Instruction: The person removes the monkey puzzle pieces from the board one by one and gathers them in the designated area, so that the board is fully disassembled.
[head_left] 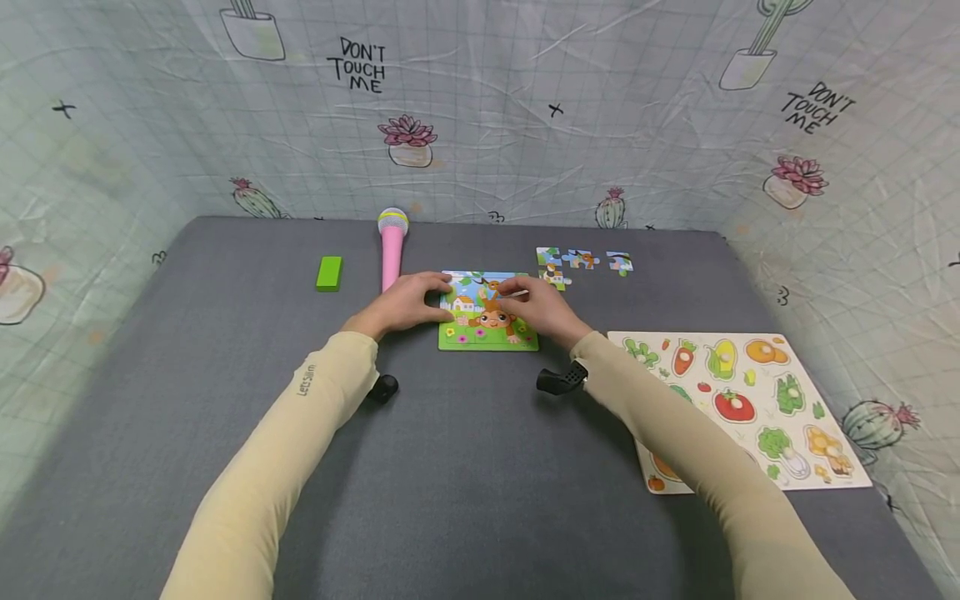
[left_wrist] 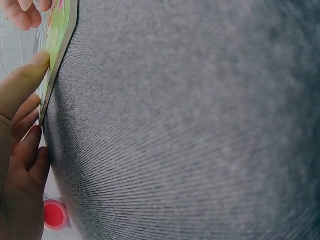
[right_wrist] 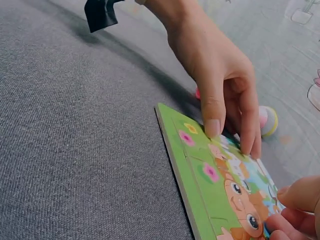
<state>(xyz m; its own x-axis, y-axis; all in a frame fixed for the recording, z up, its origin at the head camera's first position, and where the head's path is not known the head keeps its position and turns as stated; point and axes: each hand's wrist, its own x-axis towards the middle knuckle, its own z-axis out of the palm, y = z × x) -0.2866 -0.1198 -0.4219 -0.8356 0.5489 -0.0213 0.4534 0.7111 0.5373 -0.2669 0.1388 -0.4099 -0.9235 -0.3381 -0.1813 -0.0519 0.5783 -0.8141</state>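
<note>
A jigsaw puzzle (head_left: 480, 340) with a monkey, a house and flowers lies flat on the dark grey table. My left hand (head_left: 405, 302) rests at its left edge, thumb on the border and the other fingers farther back along the side. Over the upper right part of the puzzle, my right hand (head_left: 546, 308) pinches a small puzzle piece (head_left: 493, 286) between thumb and fingers, which mostly cover it. Beyond that hand lie several loose puzzle pieces (head_left: 580, 258). In the right wrist view, the left thumb and fingers touch the puzzle's far edge.
A pink toy microphone (head_left: 392, 250) lies just behind my left hand, with a green block (head_left: 329, 273) to its left. At the right, partly under my right forearm, lies a white vegetable puzzle board (head_left: 750, 371). A patterned cloth (head_left: 480, 108) hangs behind the table.
</note>
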